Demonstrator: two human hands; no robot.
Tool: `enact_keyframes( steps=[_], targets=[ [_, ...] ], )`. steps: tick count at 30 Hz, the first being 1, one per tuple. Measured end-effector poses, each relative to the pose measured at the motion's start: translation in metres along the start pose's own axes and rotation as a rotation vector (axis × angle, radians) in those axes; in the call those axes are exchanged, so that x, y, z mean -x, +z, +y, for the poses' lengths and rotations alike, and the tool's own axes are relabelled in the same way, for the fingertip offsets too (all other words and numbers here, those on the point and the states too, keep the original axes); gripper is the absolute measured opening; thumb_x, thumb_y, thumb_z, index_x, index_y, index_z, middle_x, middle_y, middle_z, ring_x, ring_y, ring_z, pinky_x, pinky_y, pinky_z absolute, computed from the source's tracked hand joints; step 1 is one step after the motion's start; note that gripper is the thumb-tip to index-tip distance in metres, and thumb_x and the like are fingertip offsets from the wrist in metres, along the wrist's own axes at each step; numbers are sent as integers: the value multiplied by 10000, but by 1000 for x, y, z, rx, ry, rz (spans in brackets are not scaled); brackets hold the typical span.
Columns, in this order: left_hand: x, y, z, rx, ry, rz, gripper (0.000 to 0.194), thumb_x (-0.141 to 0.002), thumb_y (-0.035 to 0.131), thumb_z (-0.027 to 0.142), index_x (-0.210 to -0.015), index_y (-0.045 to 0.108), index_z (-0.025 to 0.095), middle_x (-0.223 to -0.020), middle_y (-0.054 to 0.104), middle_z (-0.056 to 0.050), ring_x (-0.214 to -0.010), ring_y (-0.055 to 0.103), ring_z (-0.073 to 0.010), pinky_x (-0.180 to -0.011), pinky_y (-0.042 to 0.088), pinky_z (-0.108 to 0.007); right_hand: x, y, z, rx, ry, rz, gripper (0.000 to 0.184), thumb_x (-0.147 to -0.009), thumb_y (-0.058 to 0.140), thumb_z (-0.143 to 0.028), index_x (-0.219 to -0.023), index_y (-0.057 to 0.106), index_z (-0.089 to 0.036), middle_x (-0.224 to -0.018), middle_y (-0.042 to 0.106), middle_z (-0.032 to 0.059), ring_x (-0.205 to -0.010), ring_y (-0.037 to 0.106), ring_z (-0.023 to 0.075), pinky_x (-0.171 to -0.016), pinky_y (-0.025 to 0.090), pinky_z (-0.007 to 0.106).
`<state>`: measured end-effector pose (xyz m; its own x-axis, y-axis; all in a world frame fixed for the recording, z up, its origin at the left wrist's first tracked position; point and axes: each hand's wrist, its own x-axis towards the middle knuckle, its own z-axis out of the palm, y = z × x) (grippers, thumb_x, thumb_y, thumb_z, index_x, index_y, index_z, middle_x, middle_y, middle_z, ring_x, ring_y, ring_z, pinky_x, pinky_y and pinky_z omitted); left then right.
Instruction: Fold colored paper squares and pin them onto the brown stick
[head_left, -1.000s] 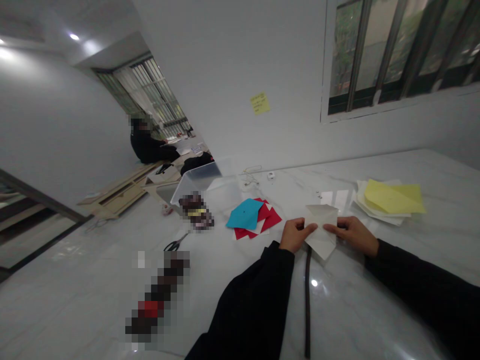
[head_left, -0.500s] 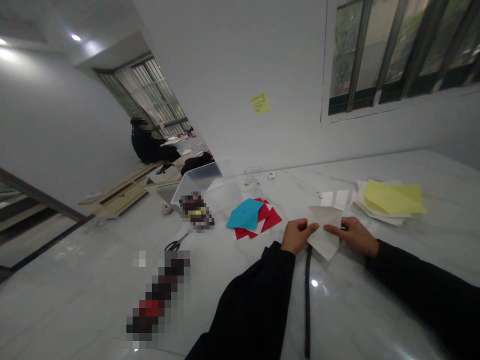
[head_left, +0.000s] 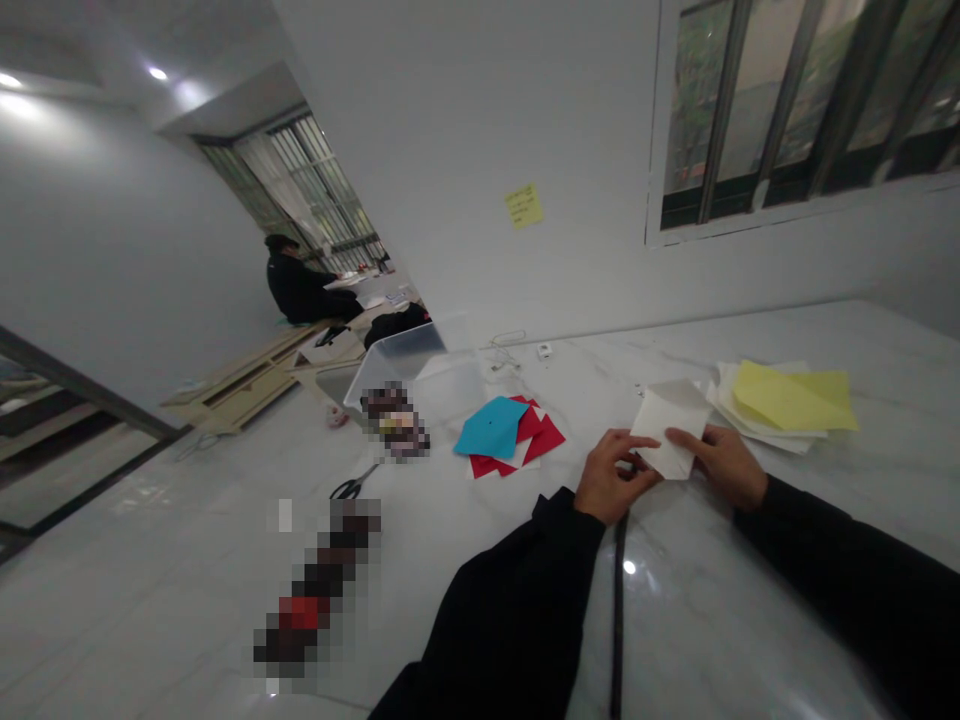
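A white folded paper envelope is held up off the marble-patterned surface between both hands. My left hand pinches its lower left edge, with the thumb below and the fingers bent over the paper. On the right side, my right hand grips it, thumb lying across the front; its other fingers are partly hidden behind the paper. To the left of my hands lies a pile of folded papers: a blue envelope on top of red pieces and white ones. Right of my hands rests a stack of yellow sheets and white sheets.
Black-handled scissors lie to the left, near two blurred-out items. A clear plastic box stands behind them. A dark strip runs below my hands. A yellow sticky note is on the wall. A person sits far back left.
The white envelope has moved slightly right and up, and its lower point no longer shows. My left hand has turned, with its fingers now over the paper.
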<state>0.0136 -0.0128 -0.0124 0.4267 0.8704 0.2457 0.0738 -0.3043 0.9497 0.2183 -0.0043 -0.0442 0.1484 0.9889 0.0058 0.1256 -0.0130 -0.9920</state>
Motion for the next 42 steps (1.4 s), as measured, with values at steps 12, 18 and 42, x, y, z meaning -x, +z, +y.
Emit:
enact_keyframes(
  steps=[12, 18, 42],
  targets=[
    [-3, 4, -10, 92, -118, 181, 260, -749, 753, 301, -959, 673, 169, -883, 642, -29, -709, 616, -118, -634, 525, -227, 11, 4, -15, 59, -24, -198, 527, -665, 739, -669, -776, 753, -154, -767, 765, 77, -691, 677, 249, -630, 519, 312],
    [-6, 2, -13, 249, -132, 193, 672, -713, 757, 215, -1333, 503, 269, -973, 646, -19, -725, 642, -125, -638, 535, -235, 14, 5, -14, 91, -39, -233, 555, -709, 701, -685, -821, 757, -144, -790, 762, 88, -675, 665, 235, -615, 505, 306],
    [-13, -3, -15, 467, -273, 271, 462, -559, 890, 397, -870, 702, 111, -800, 729, -65, -648, 648, -144, -677, 539, -292, 18, 7, -20, 140, -47, -231, 532, -758, 679, -662, -899, 766, -157, -798, 761, 67, -656, 650, 220, -602, 488, 307]
  ],
)
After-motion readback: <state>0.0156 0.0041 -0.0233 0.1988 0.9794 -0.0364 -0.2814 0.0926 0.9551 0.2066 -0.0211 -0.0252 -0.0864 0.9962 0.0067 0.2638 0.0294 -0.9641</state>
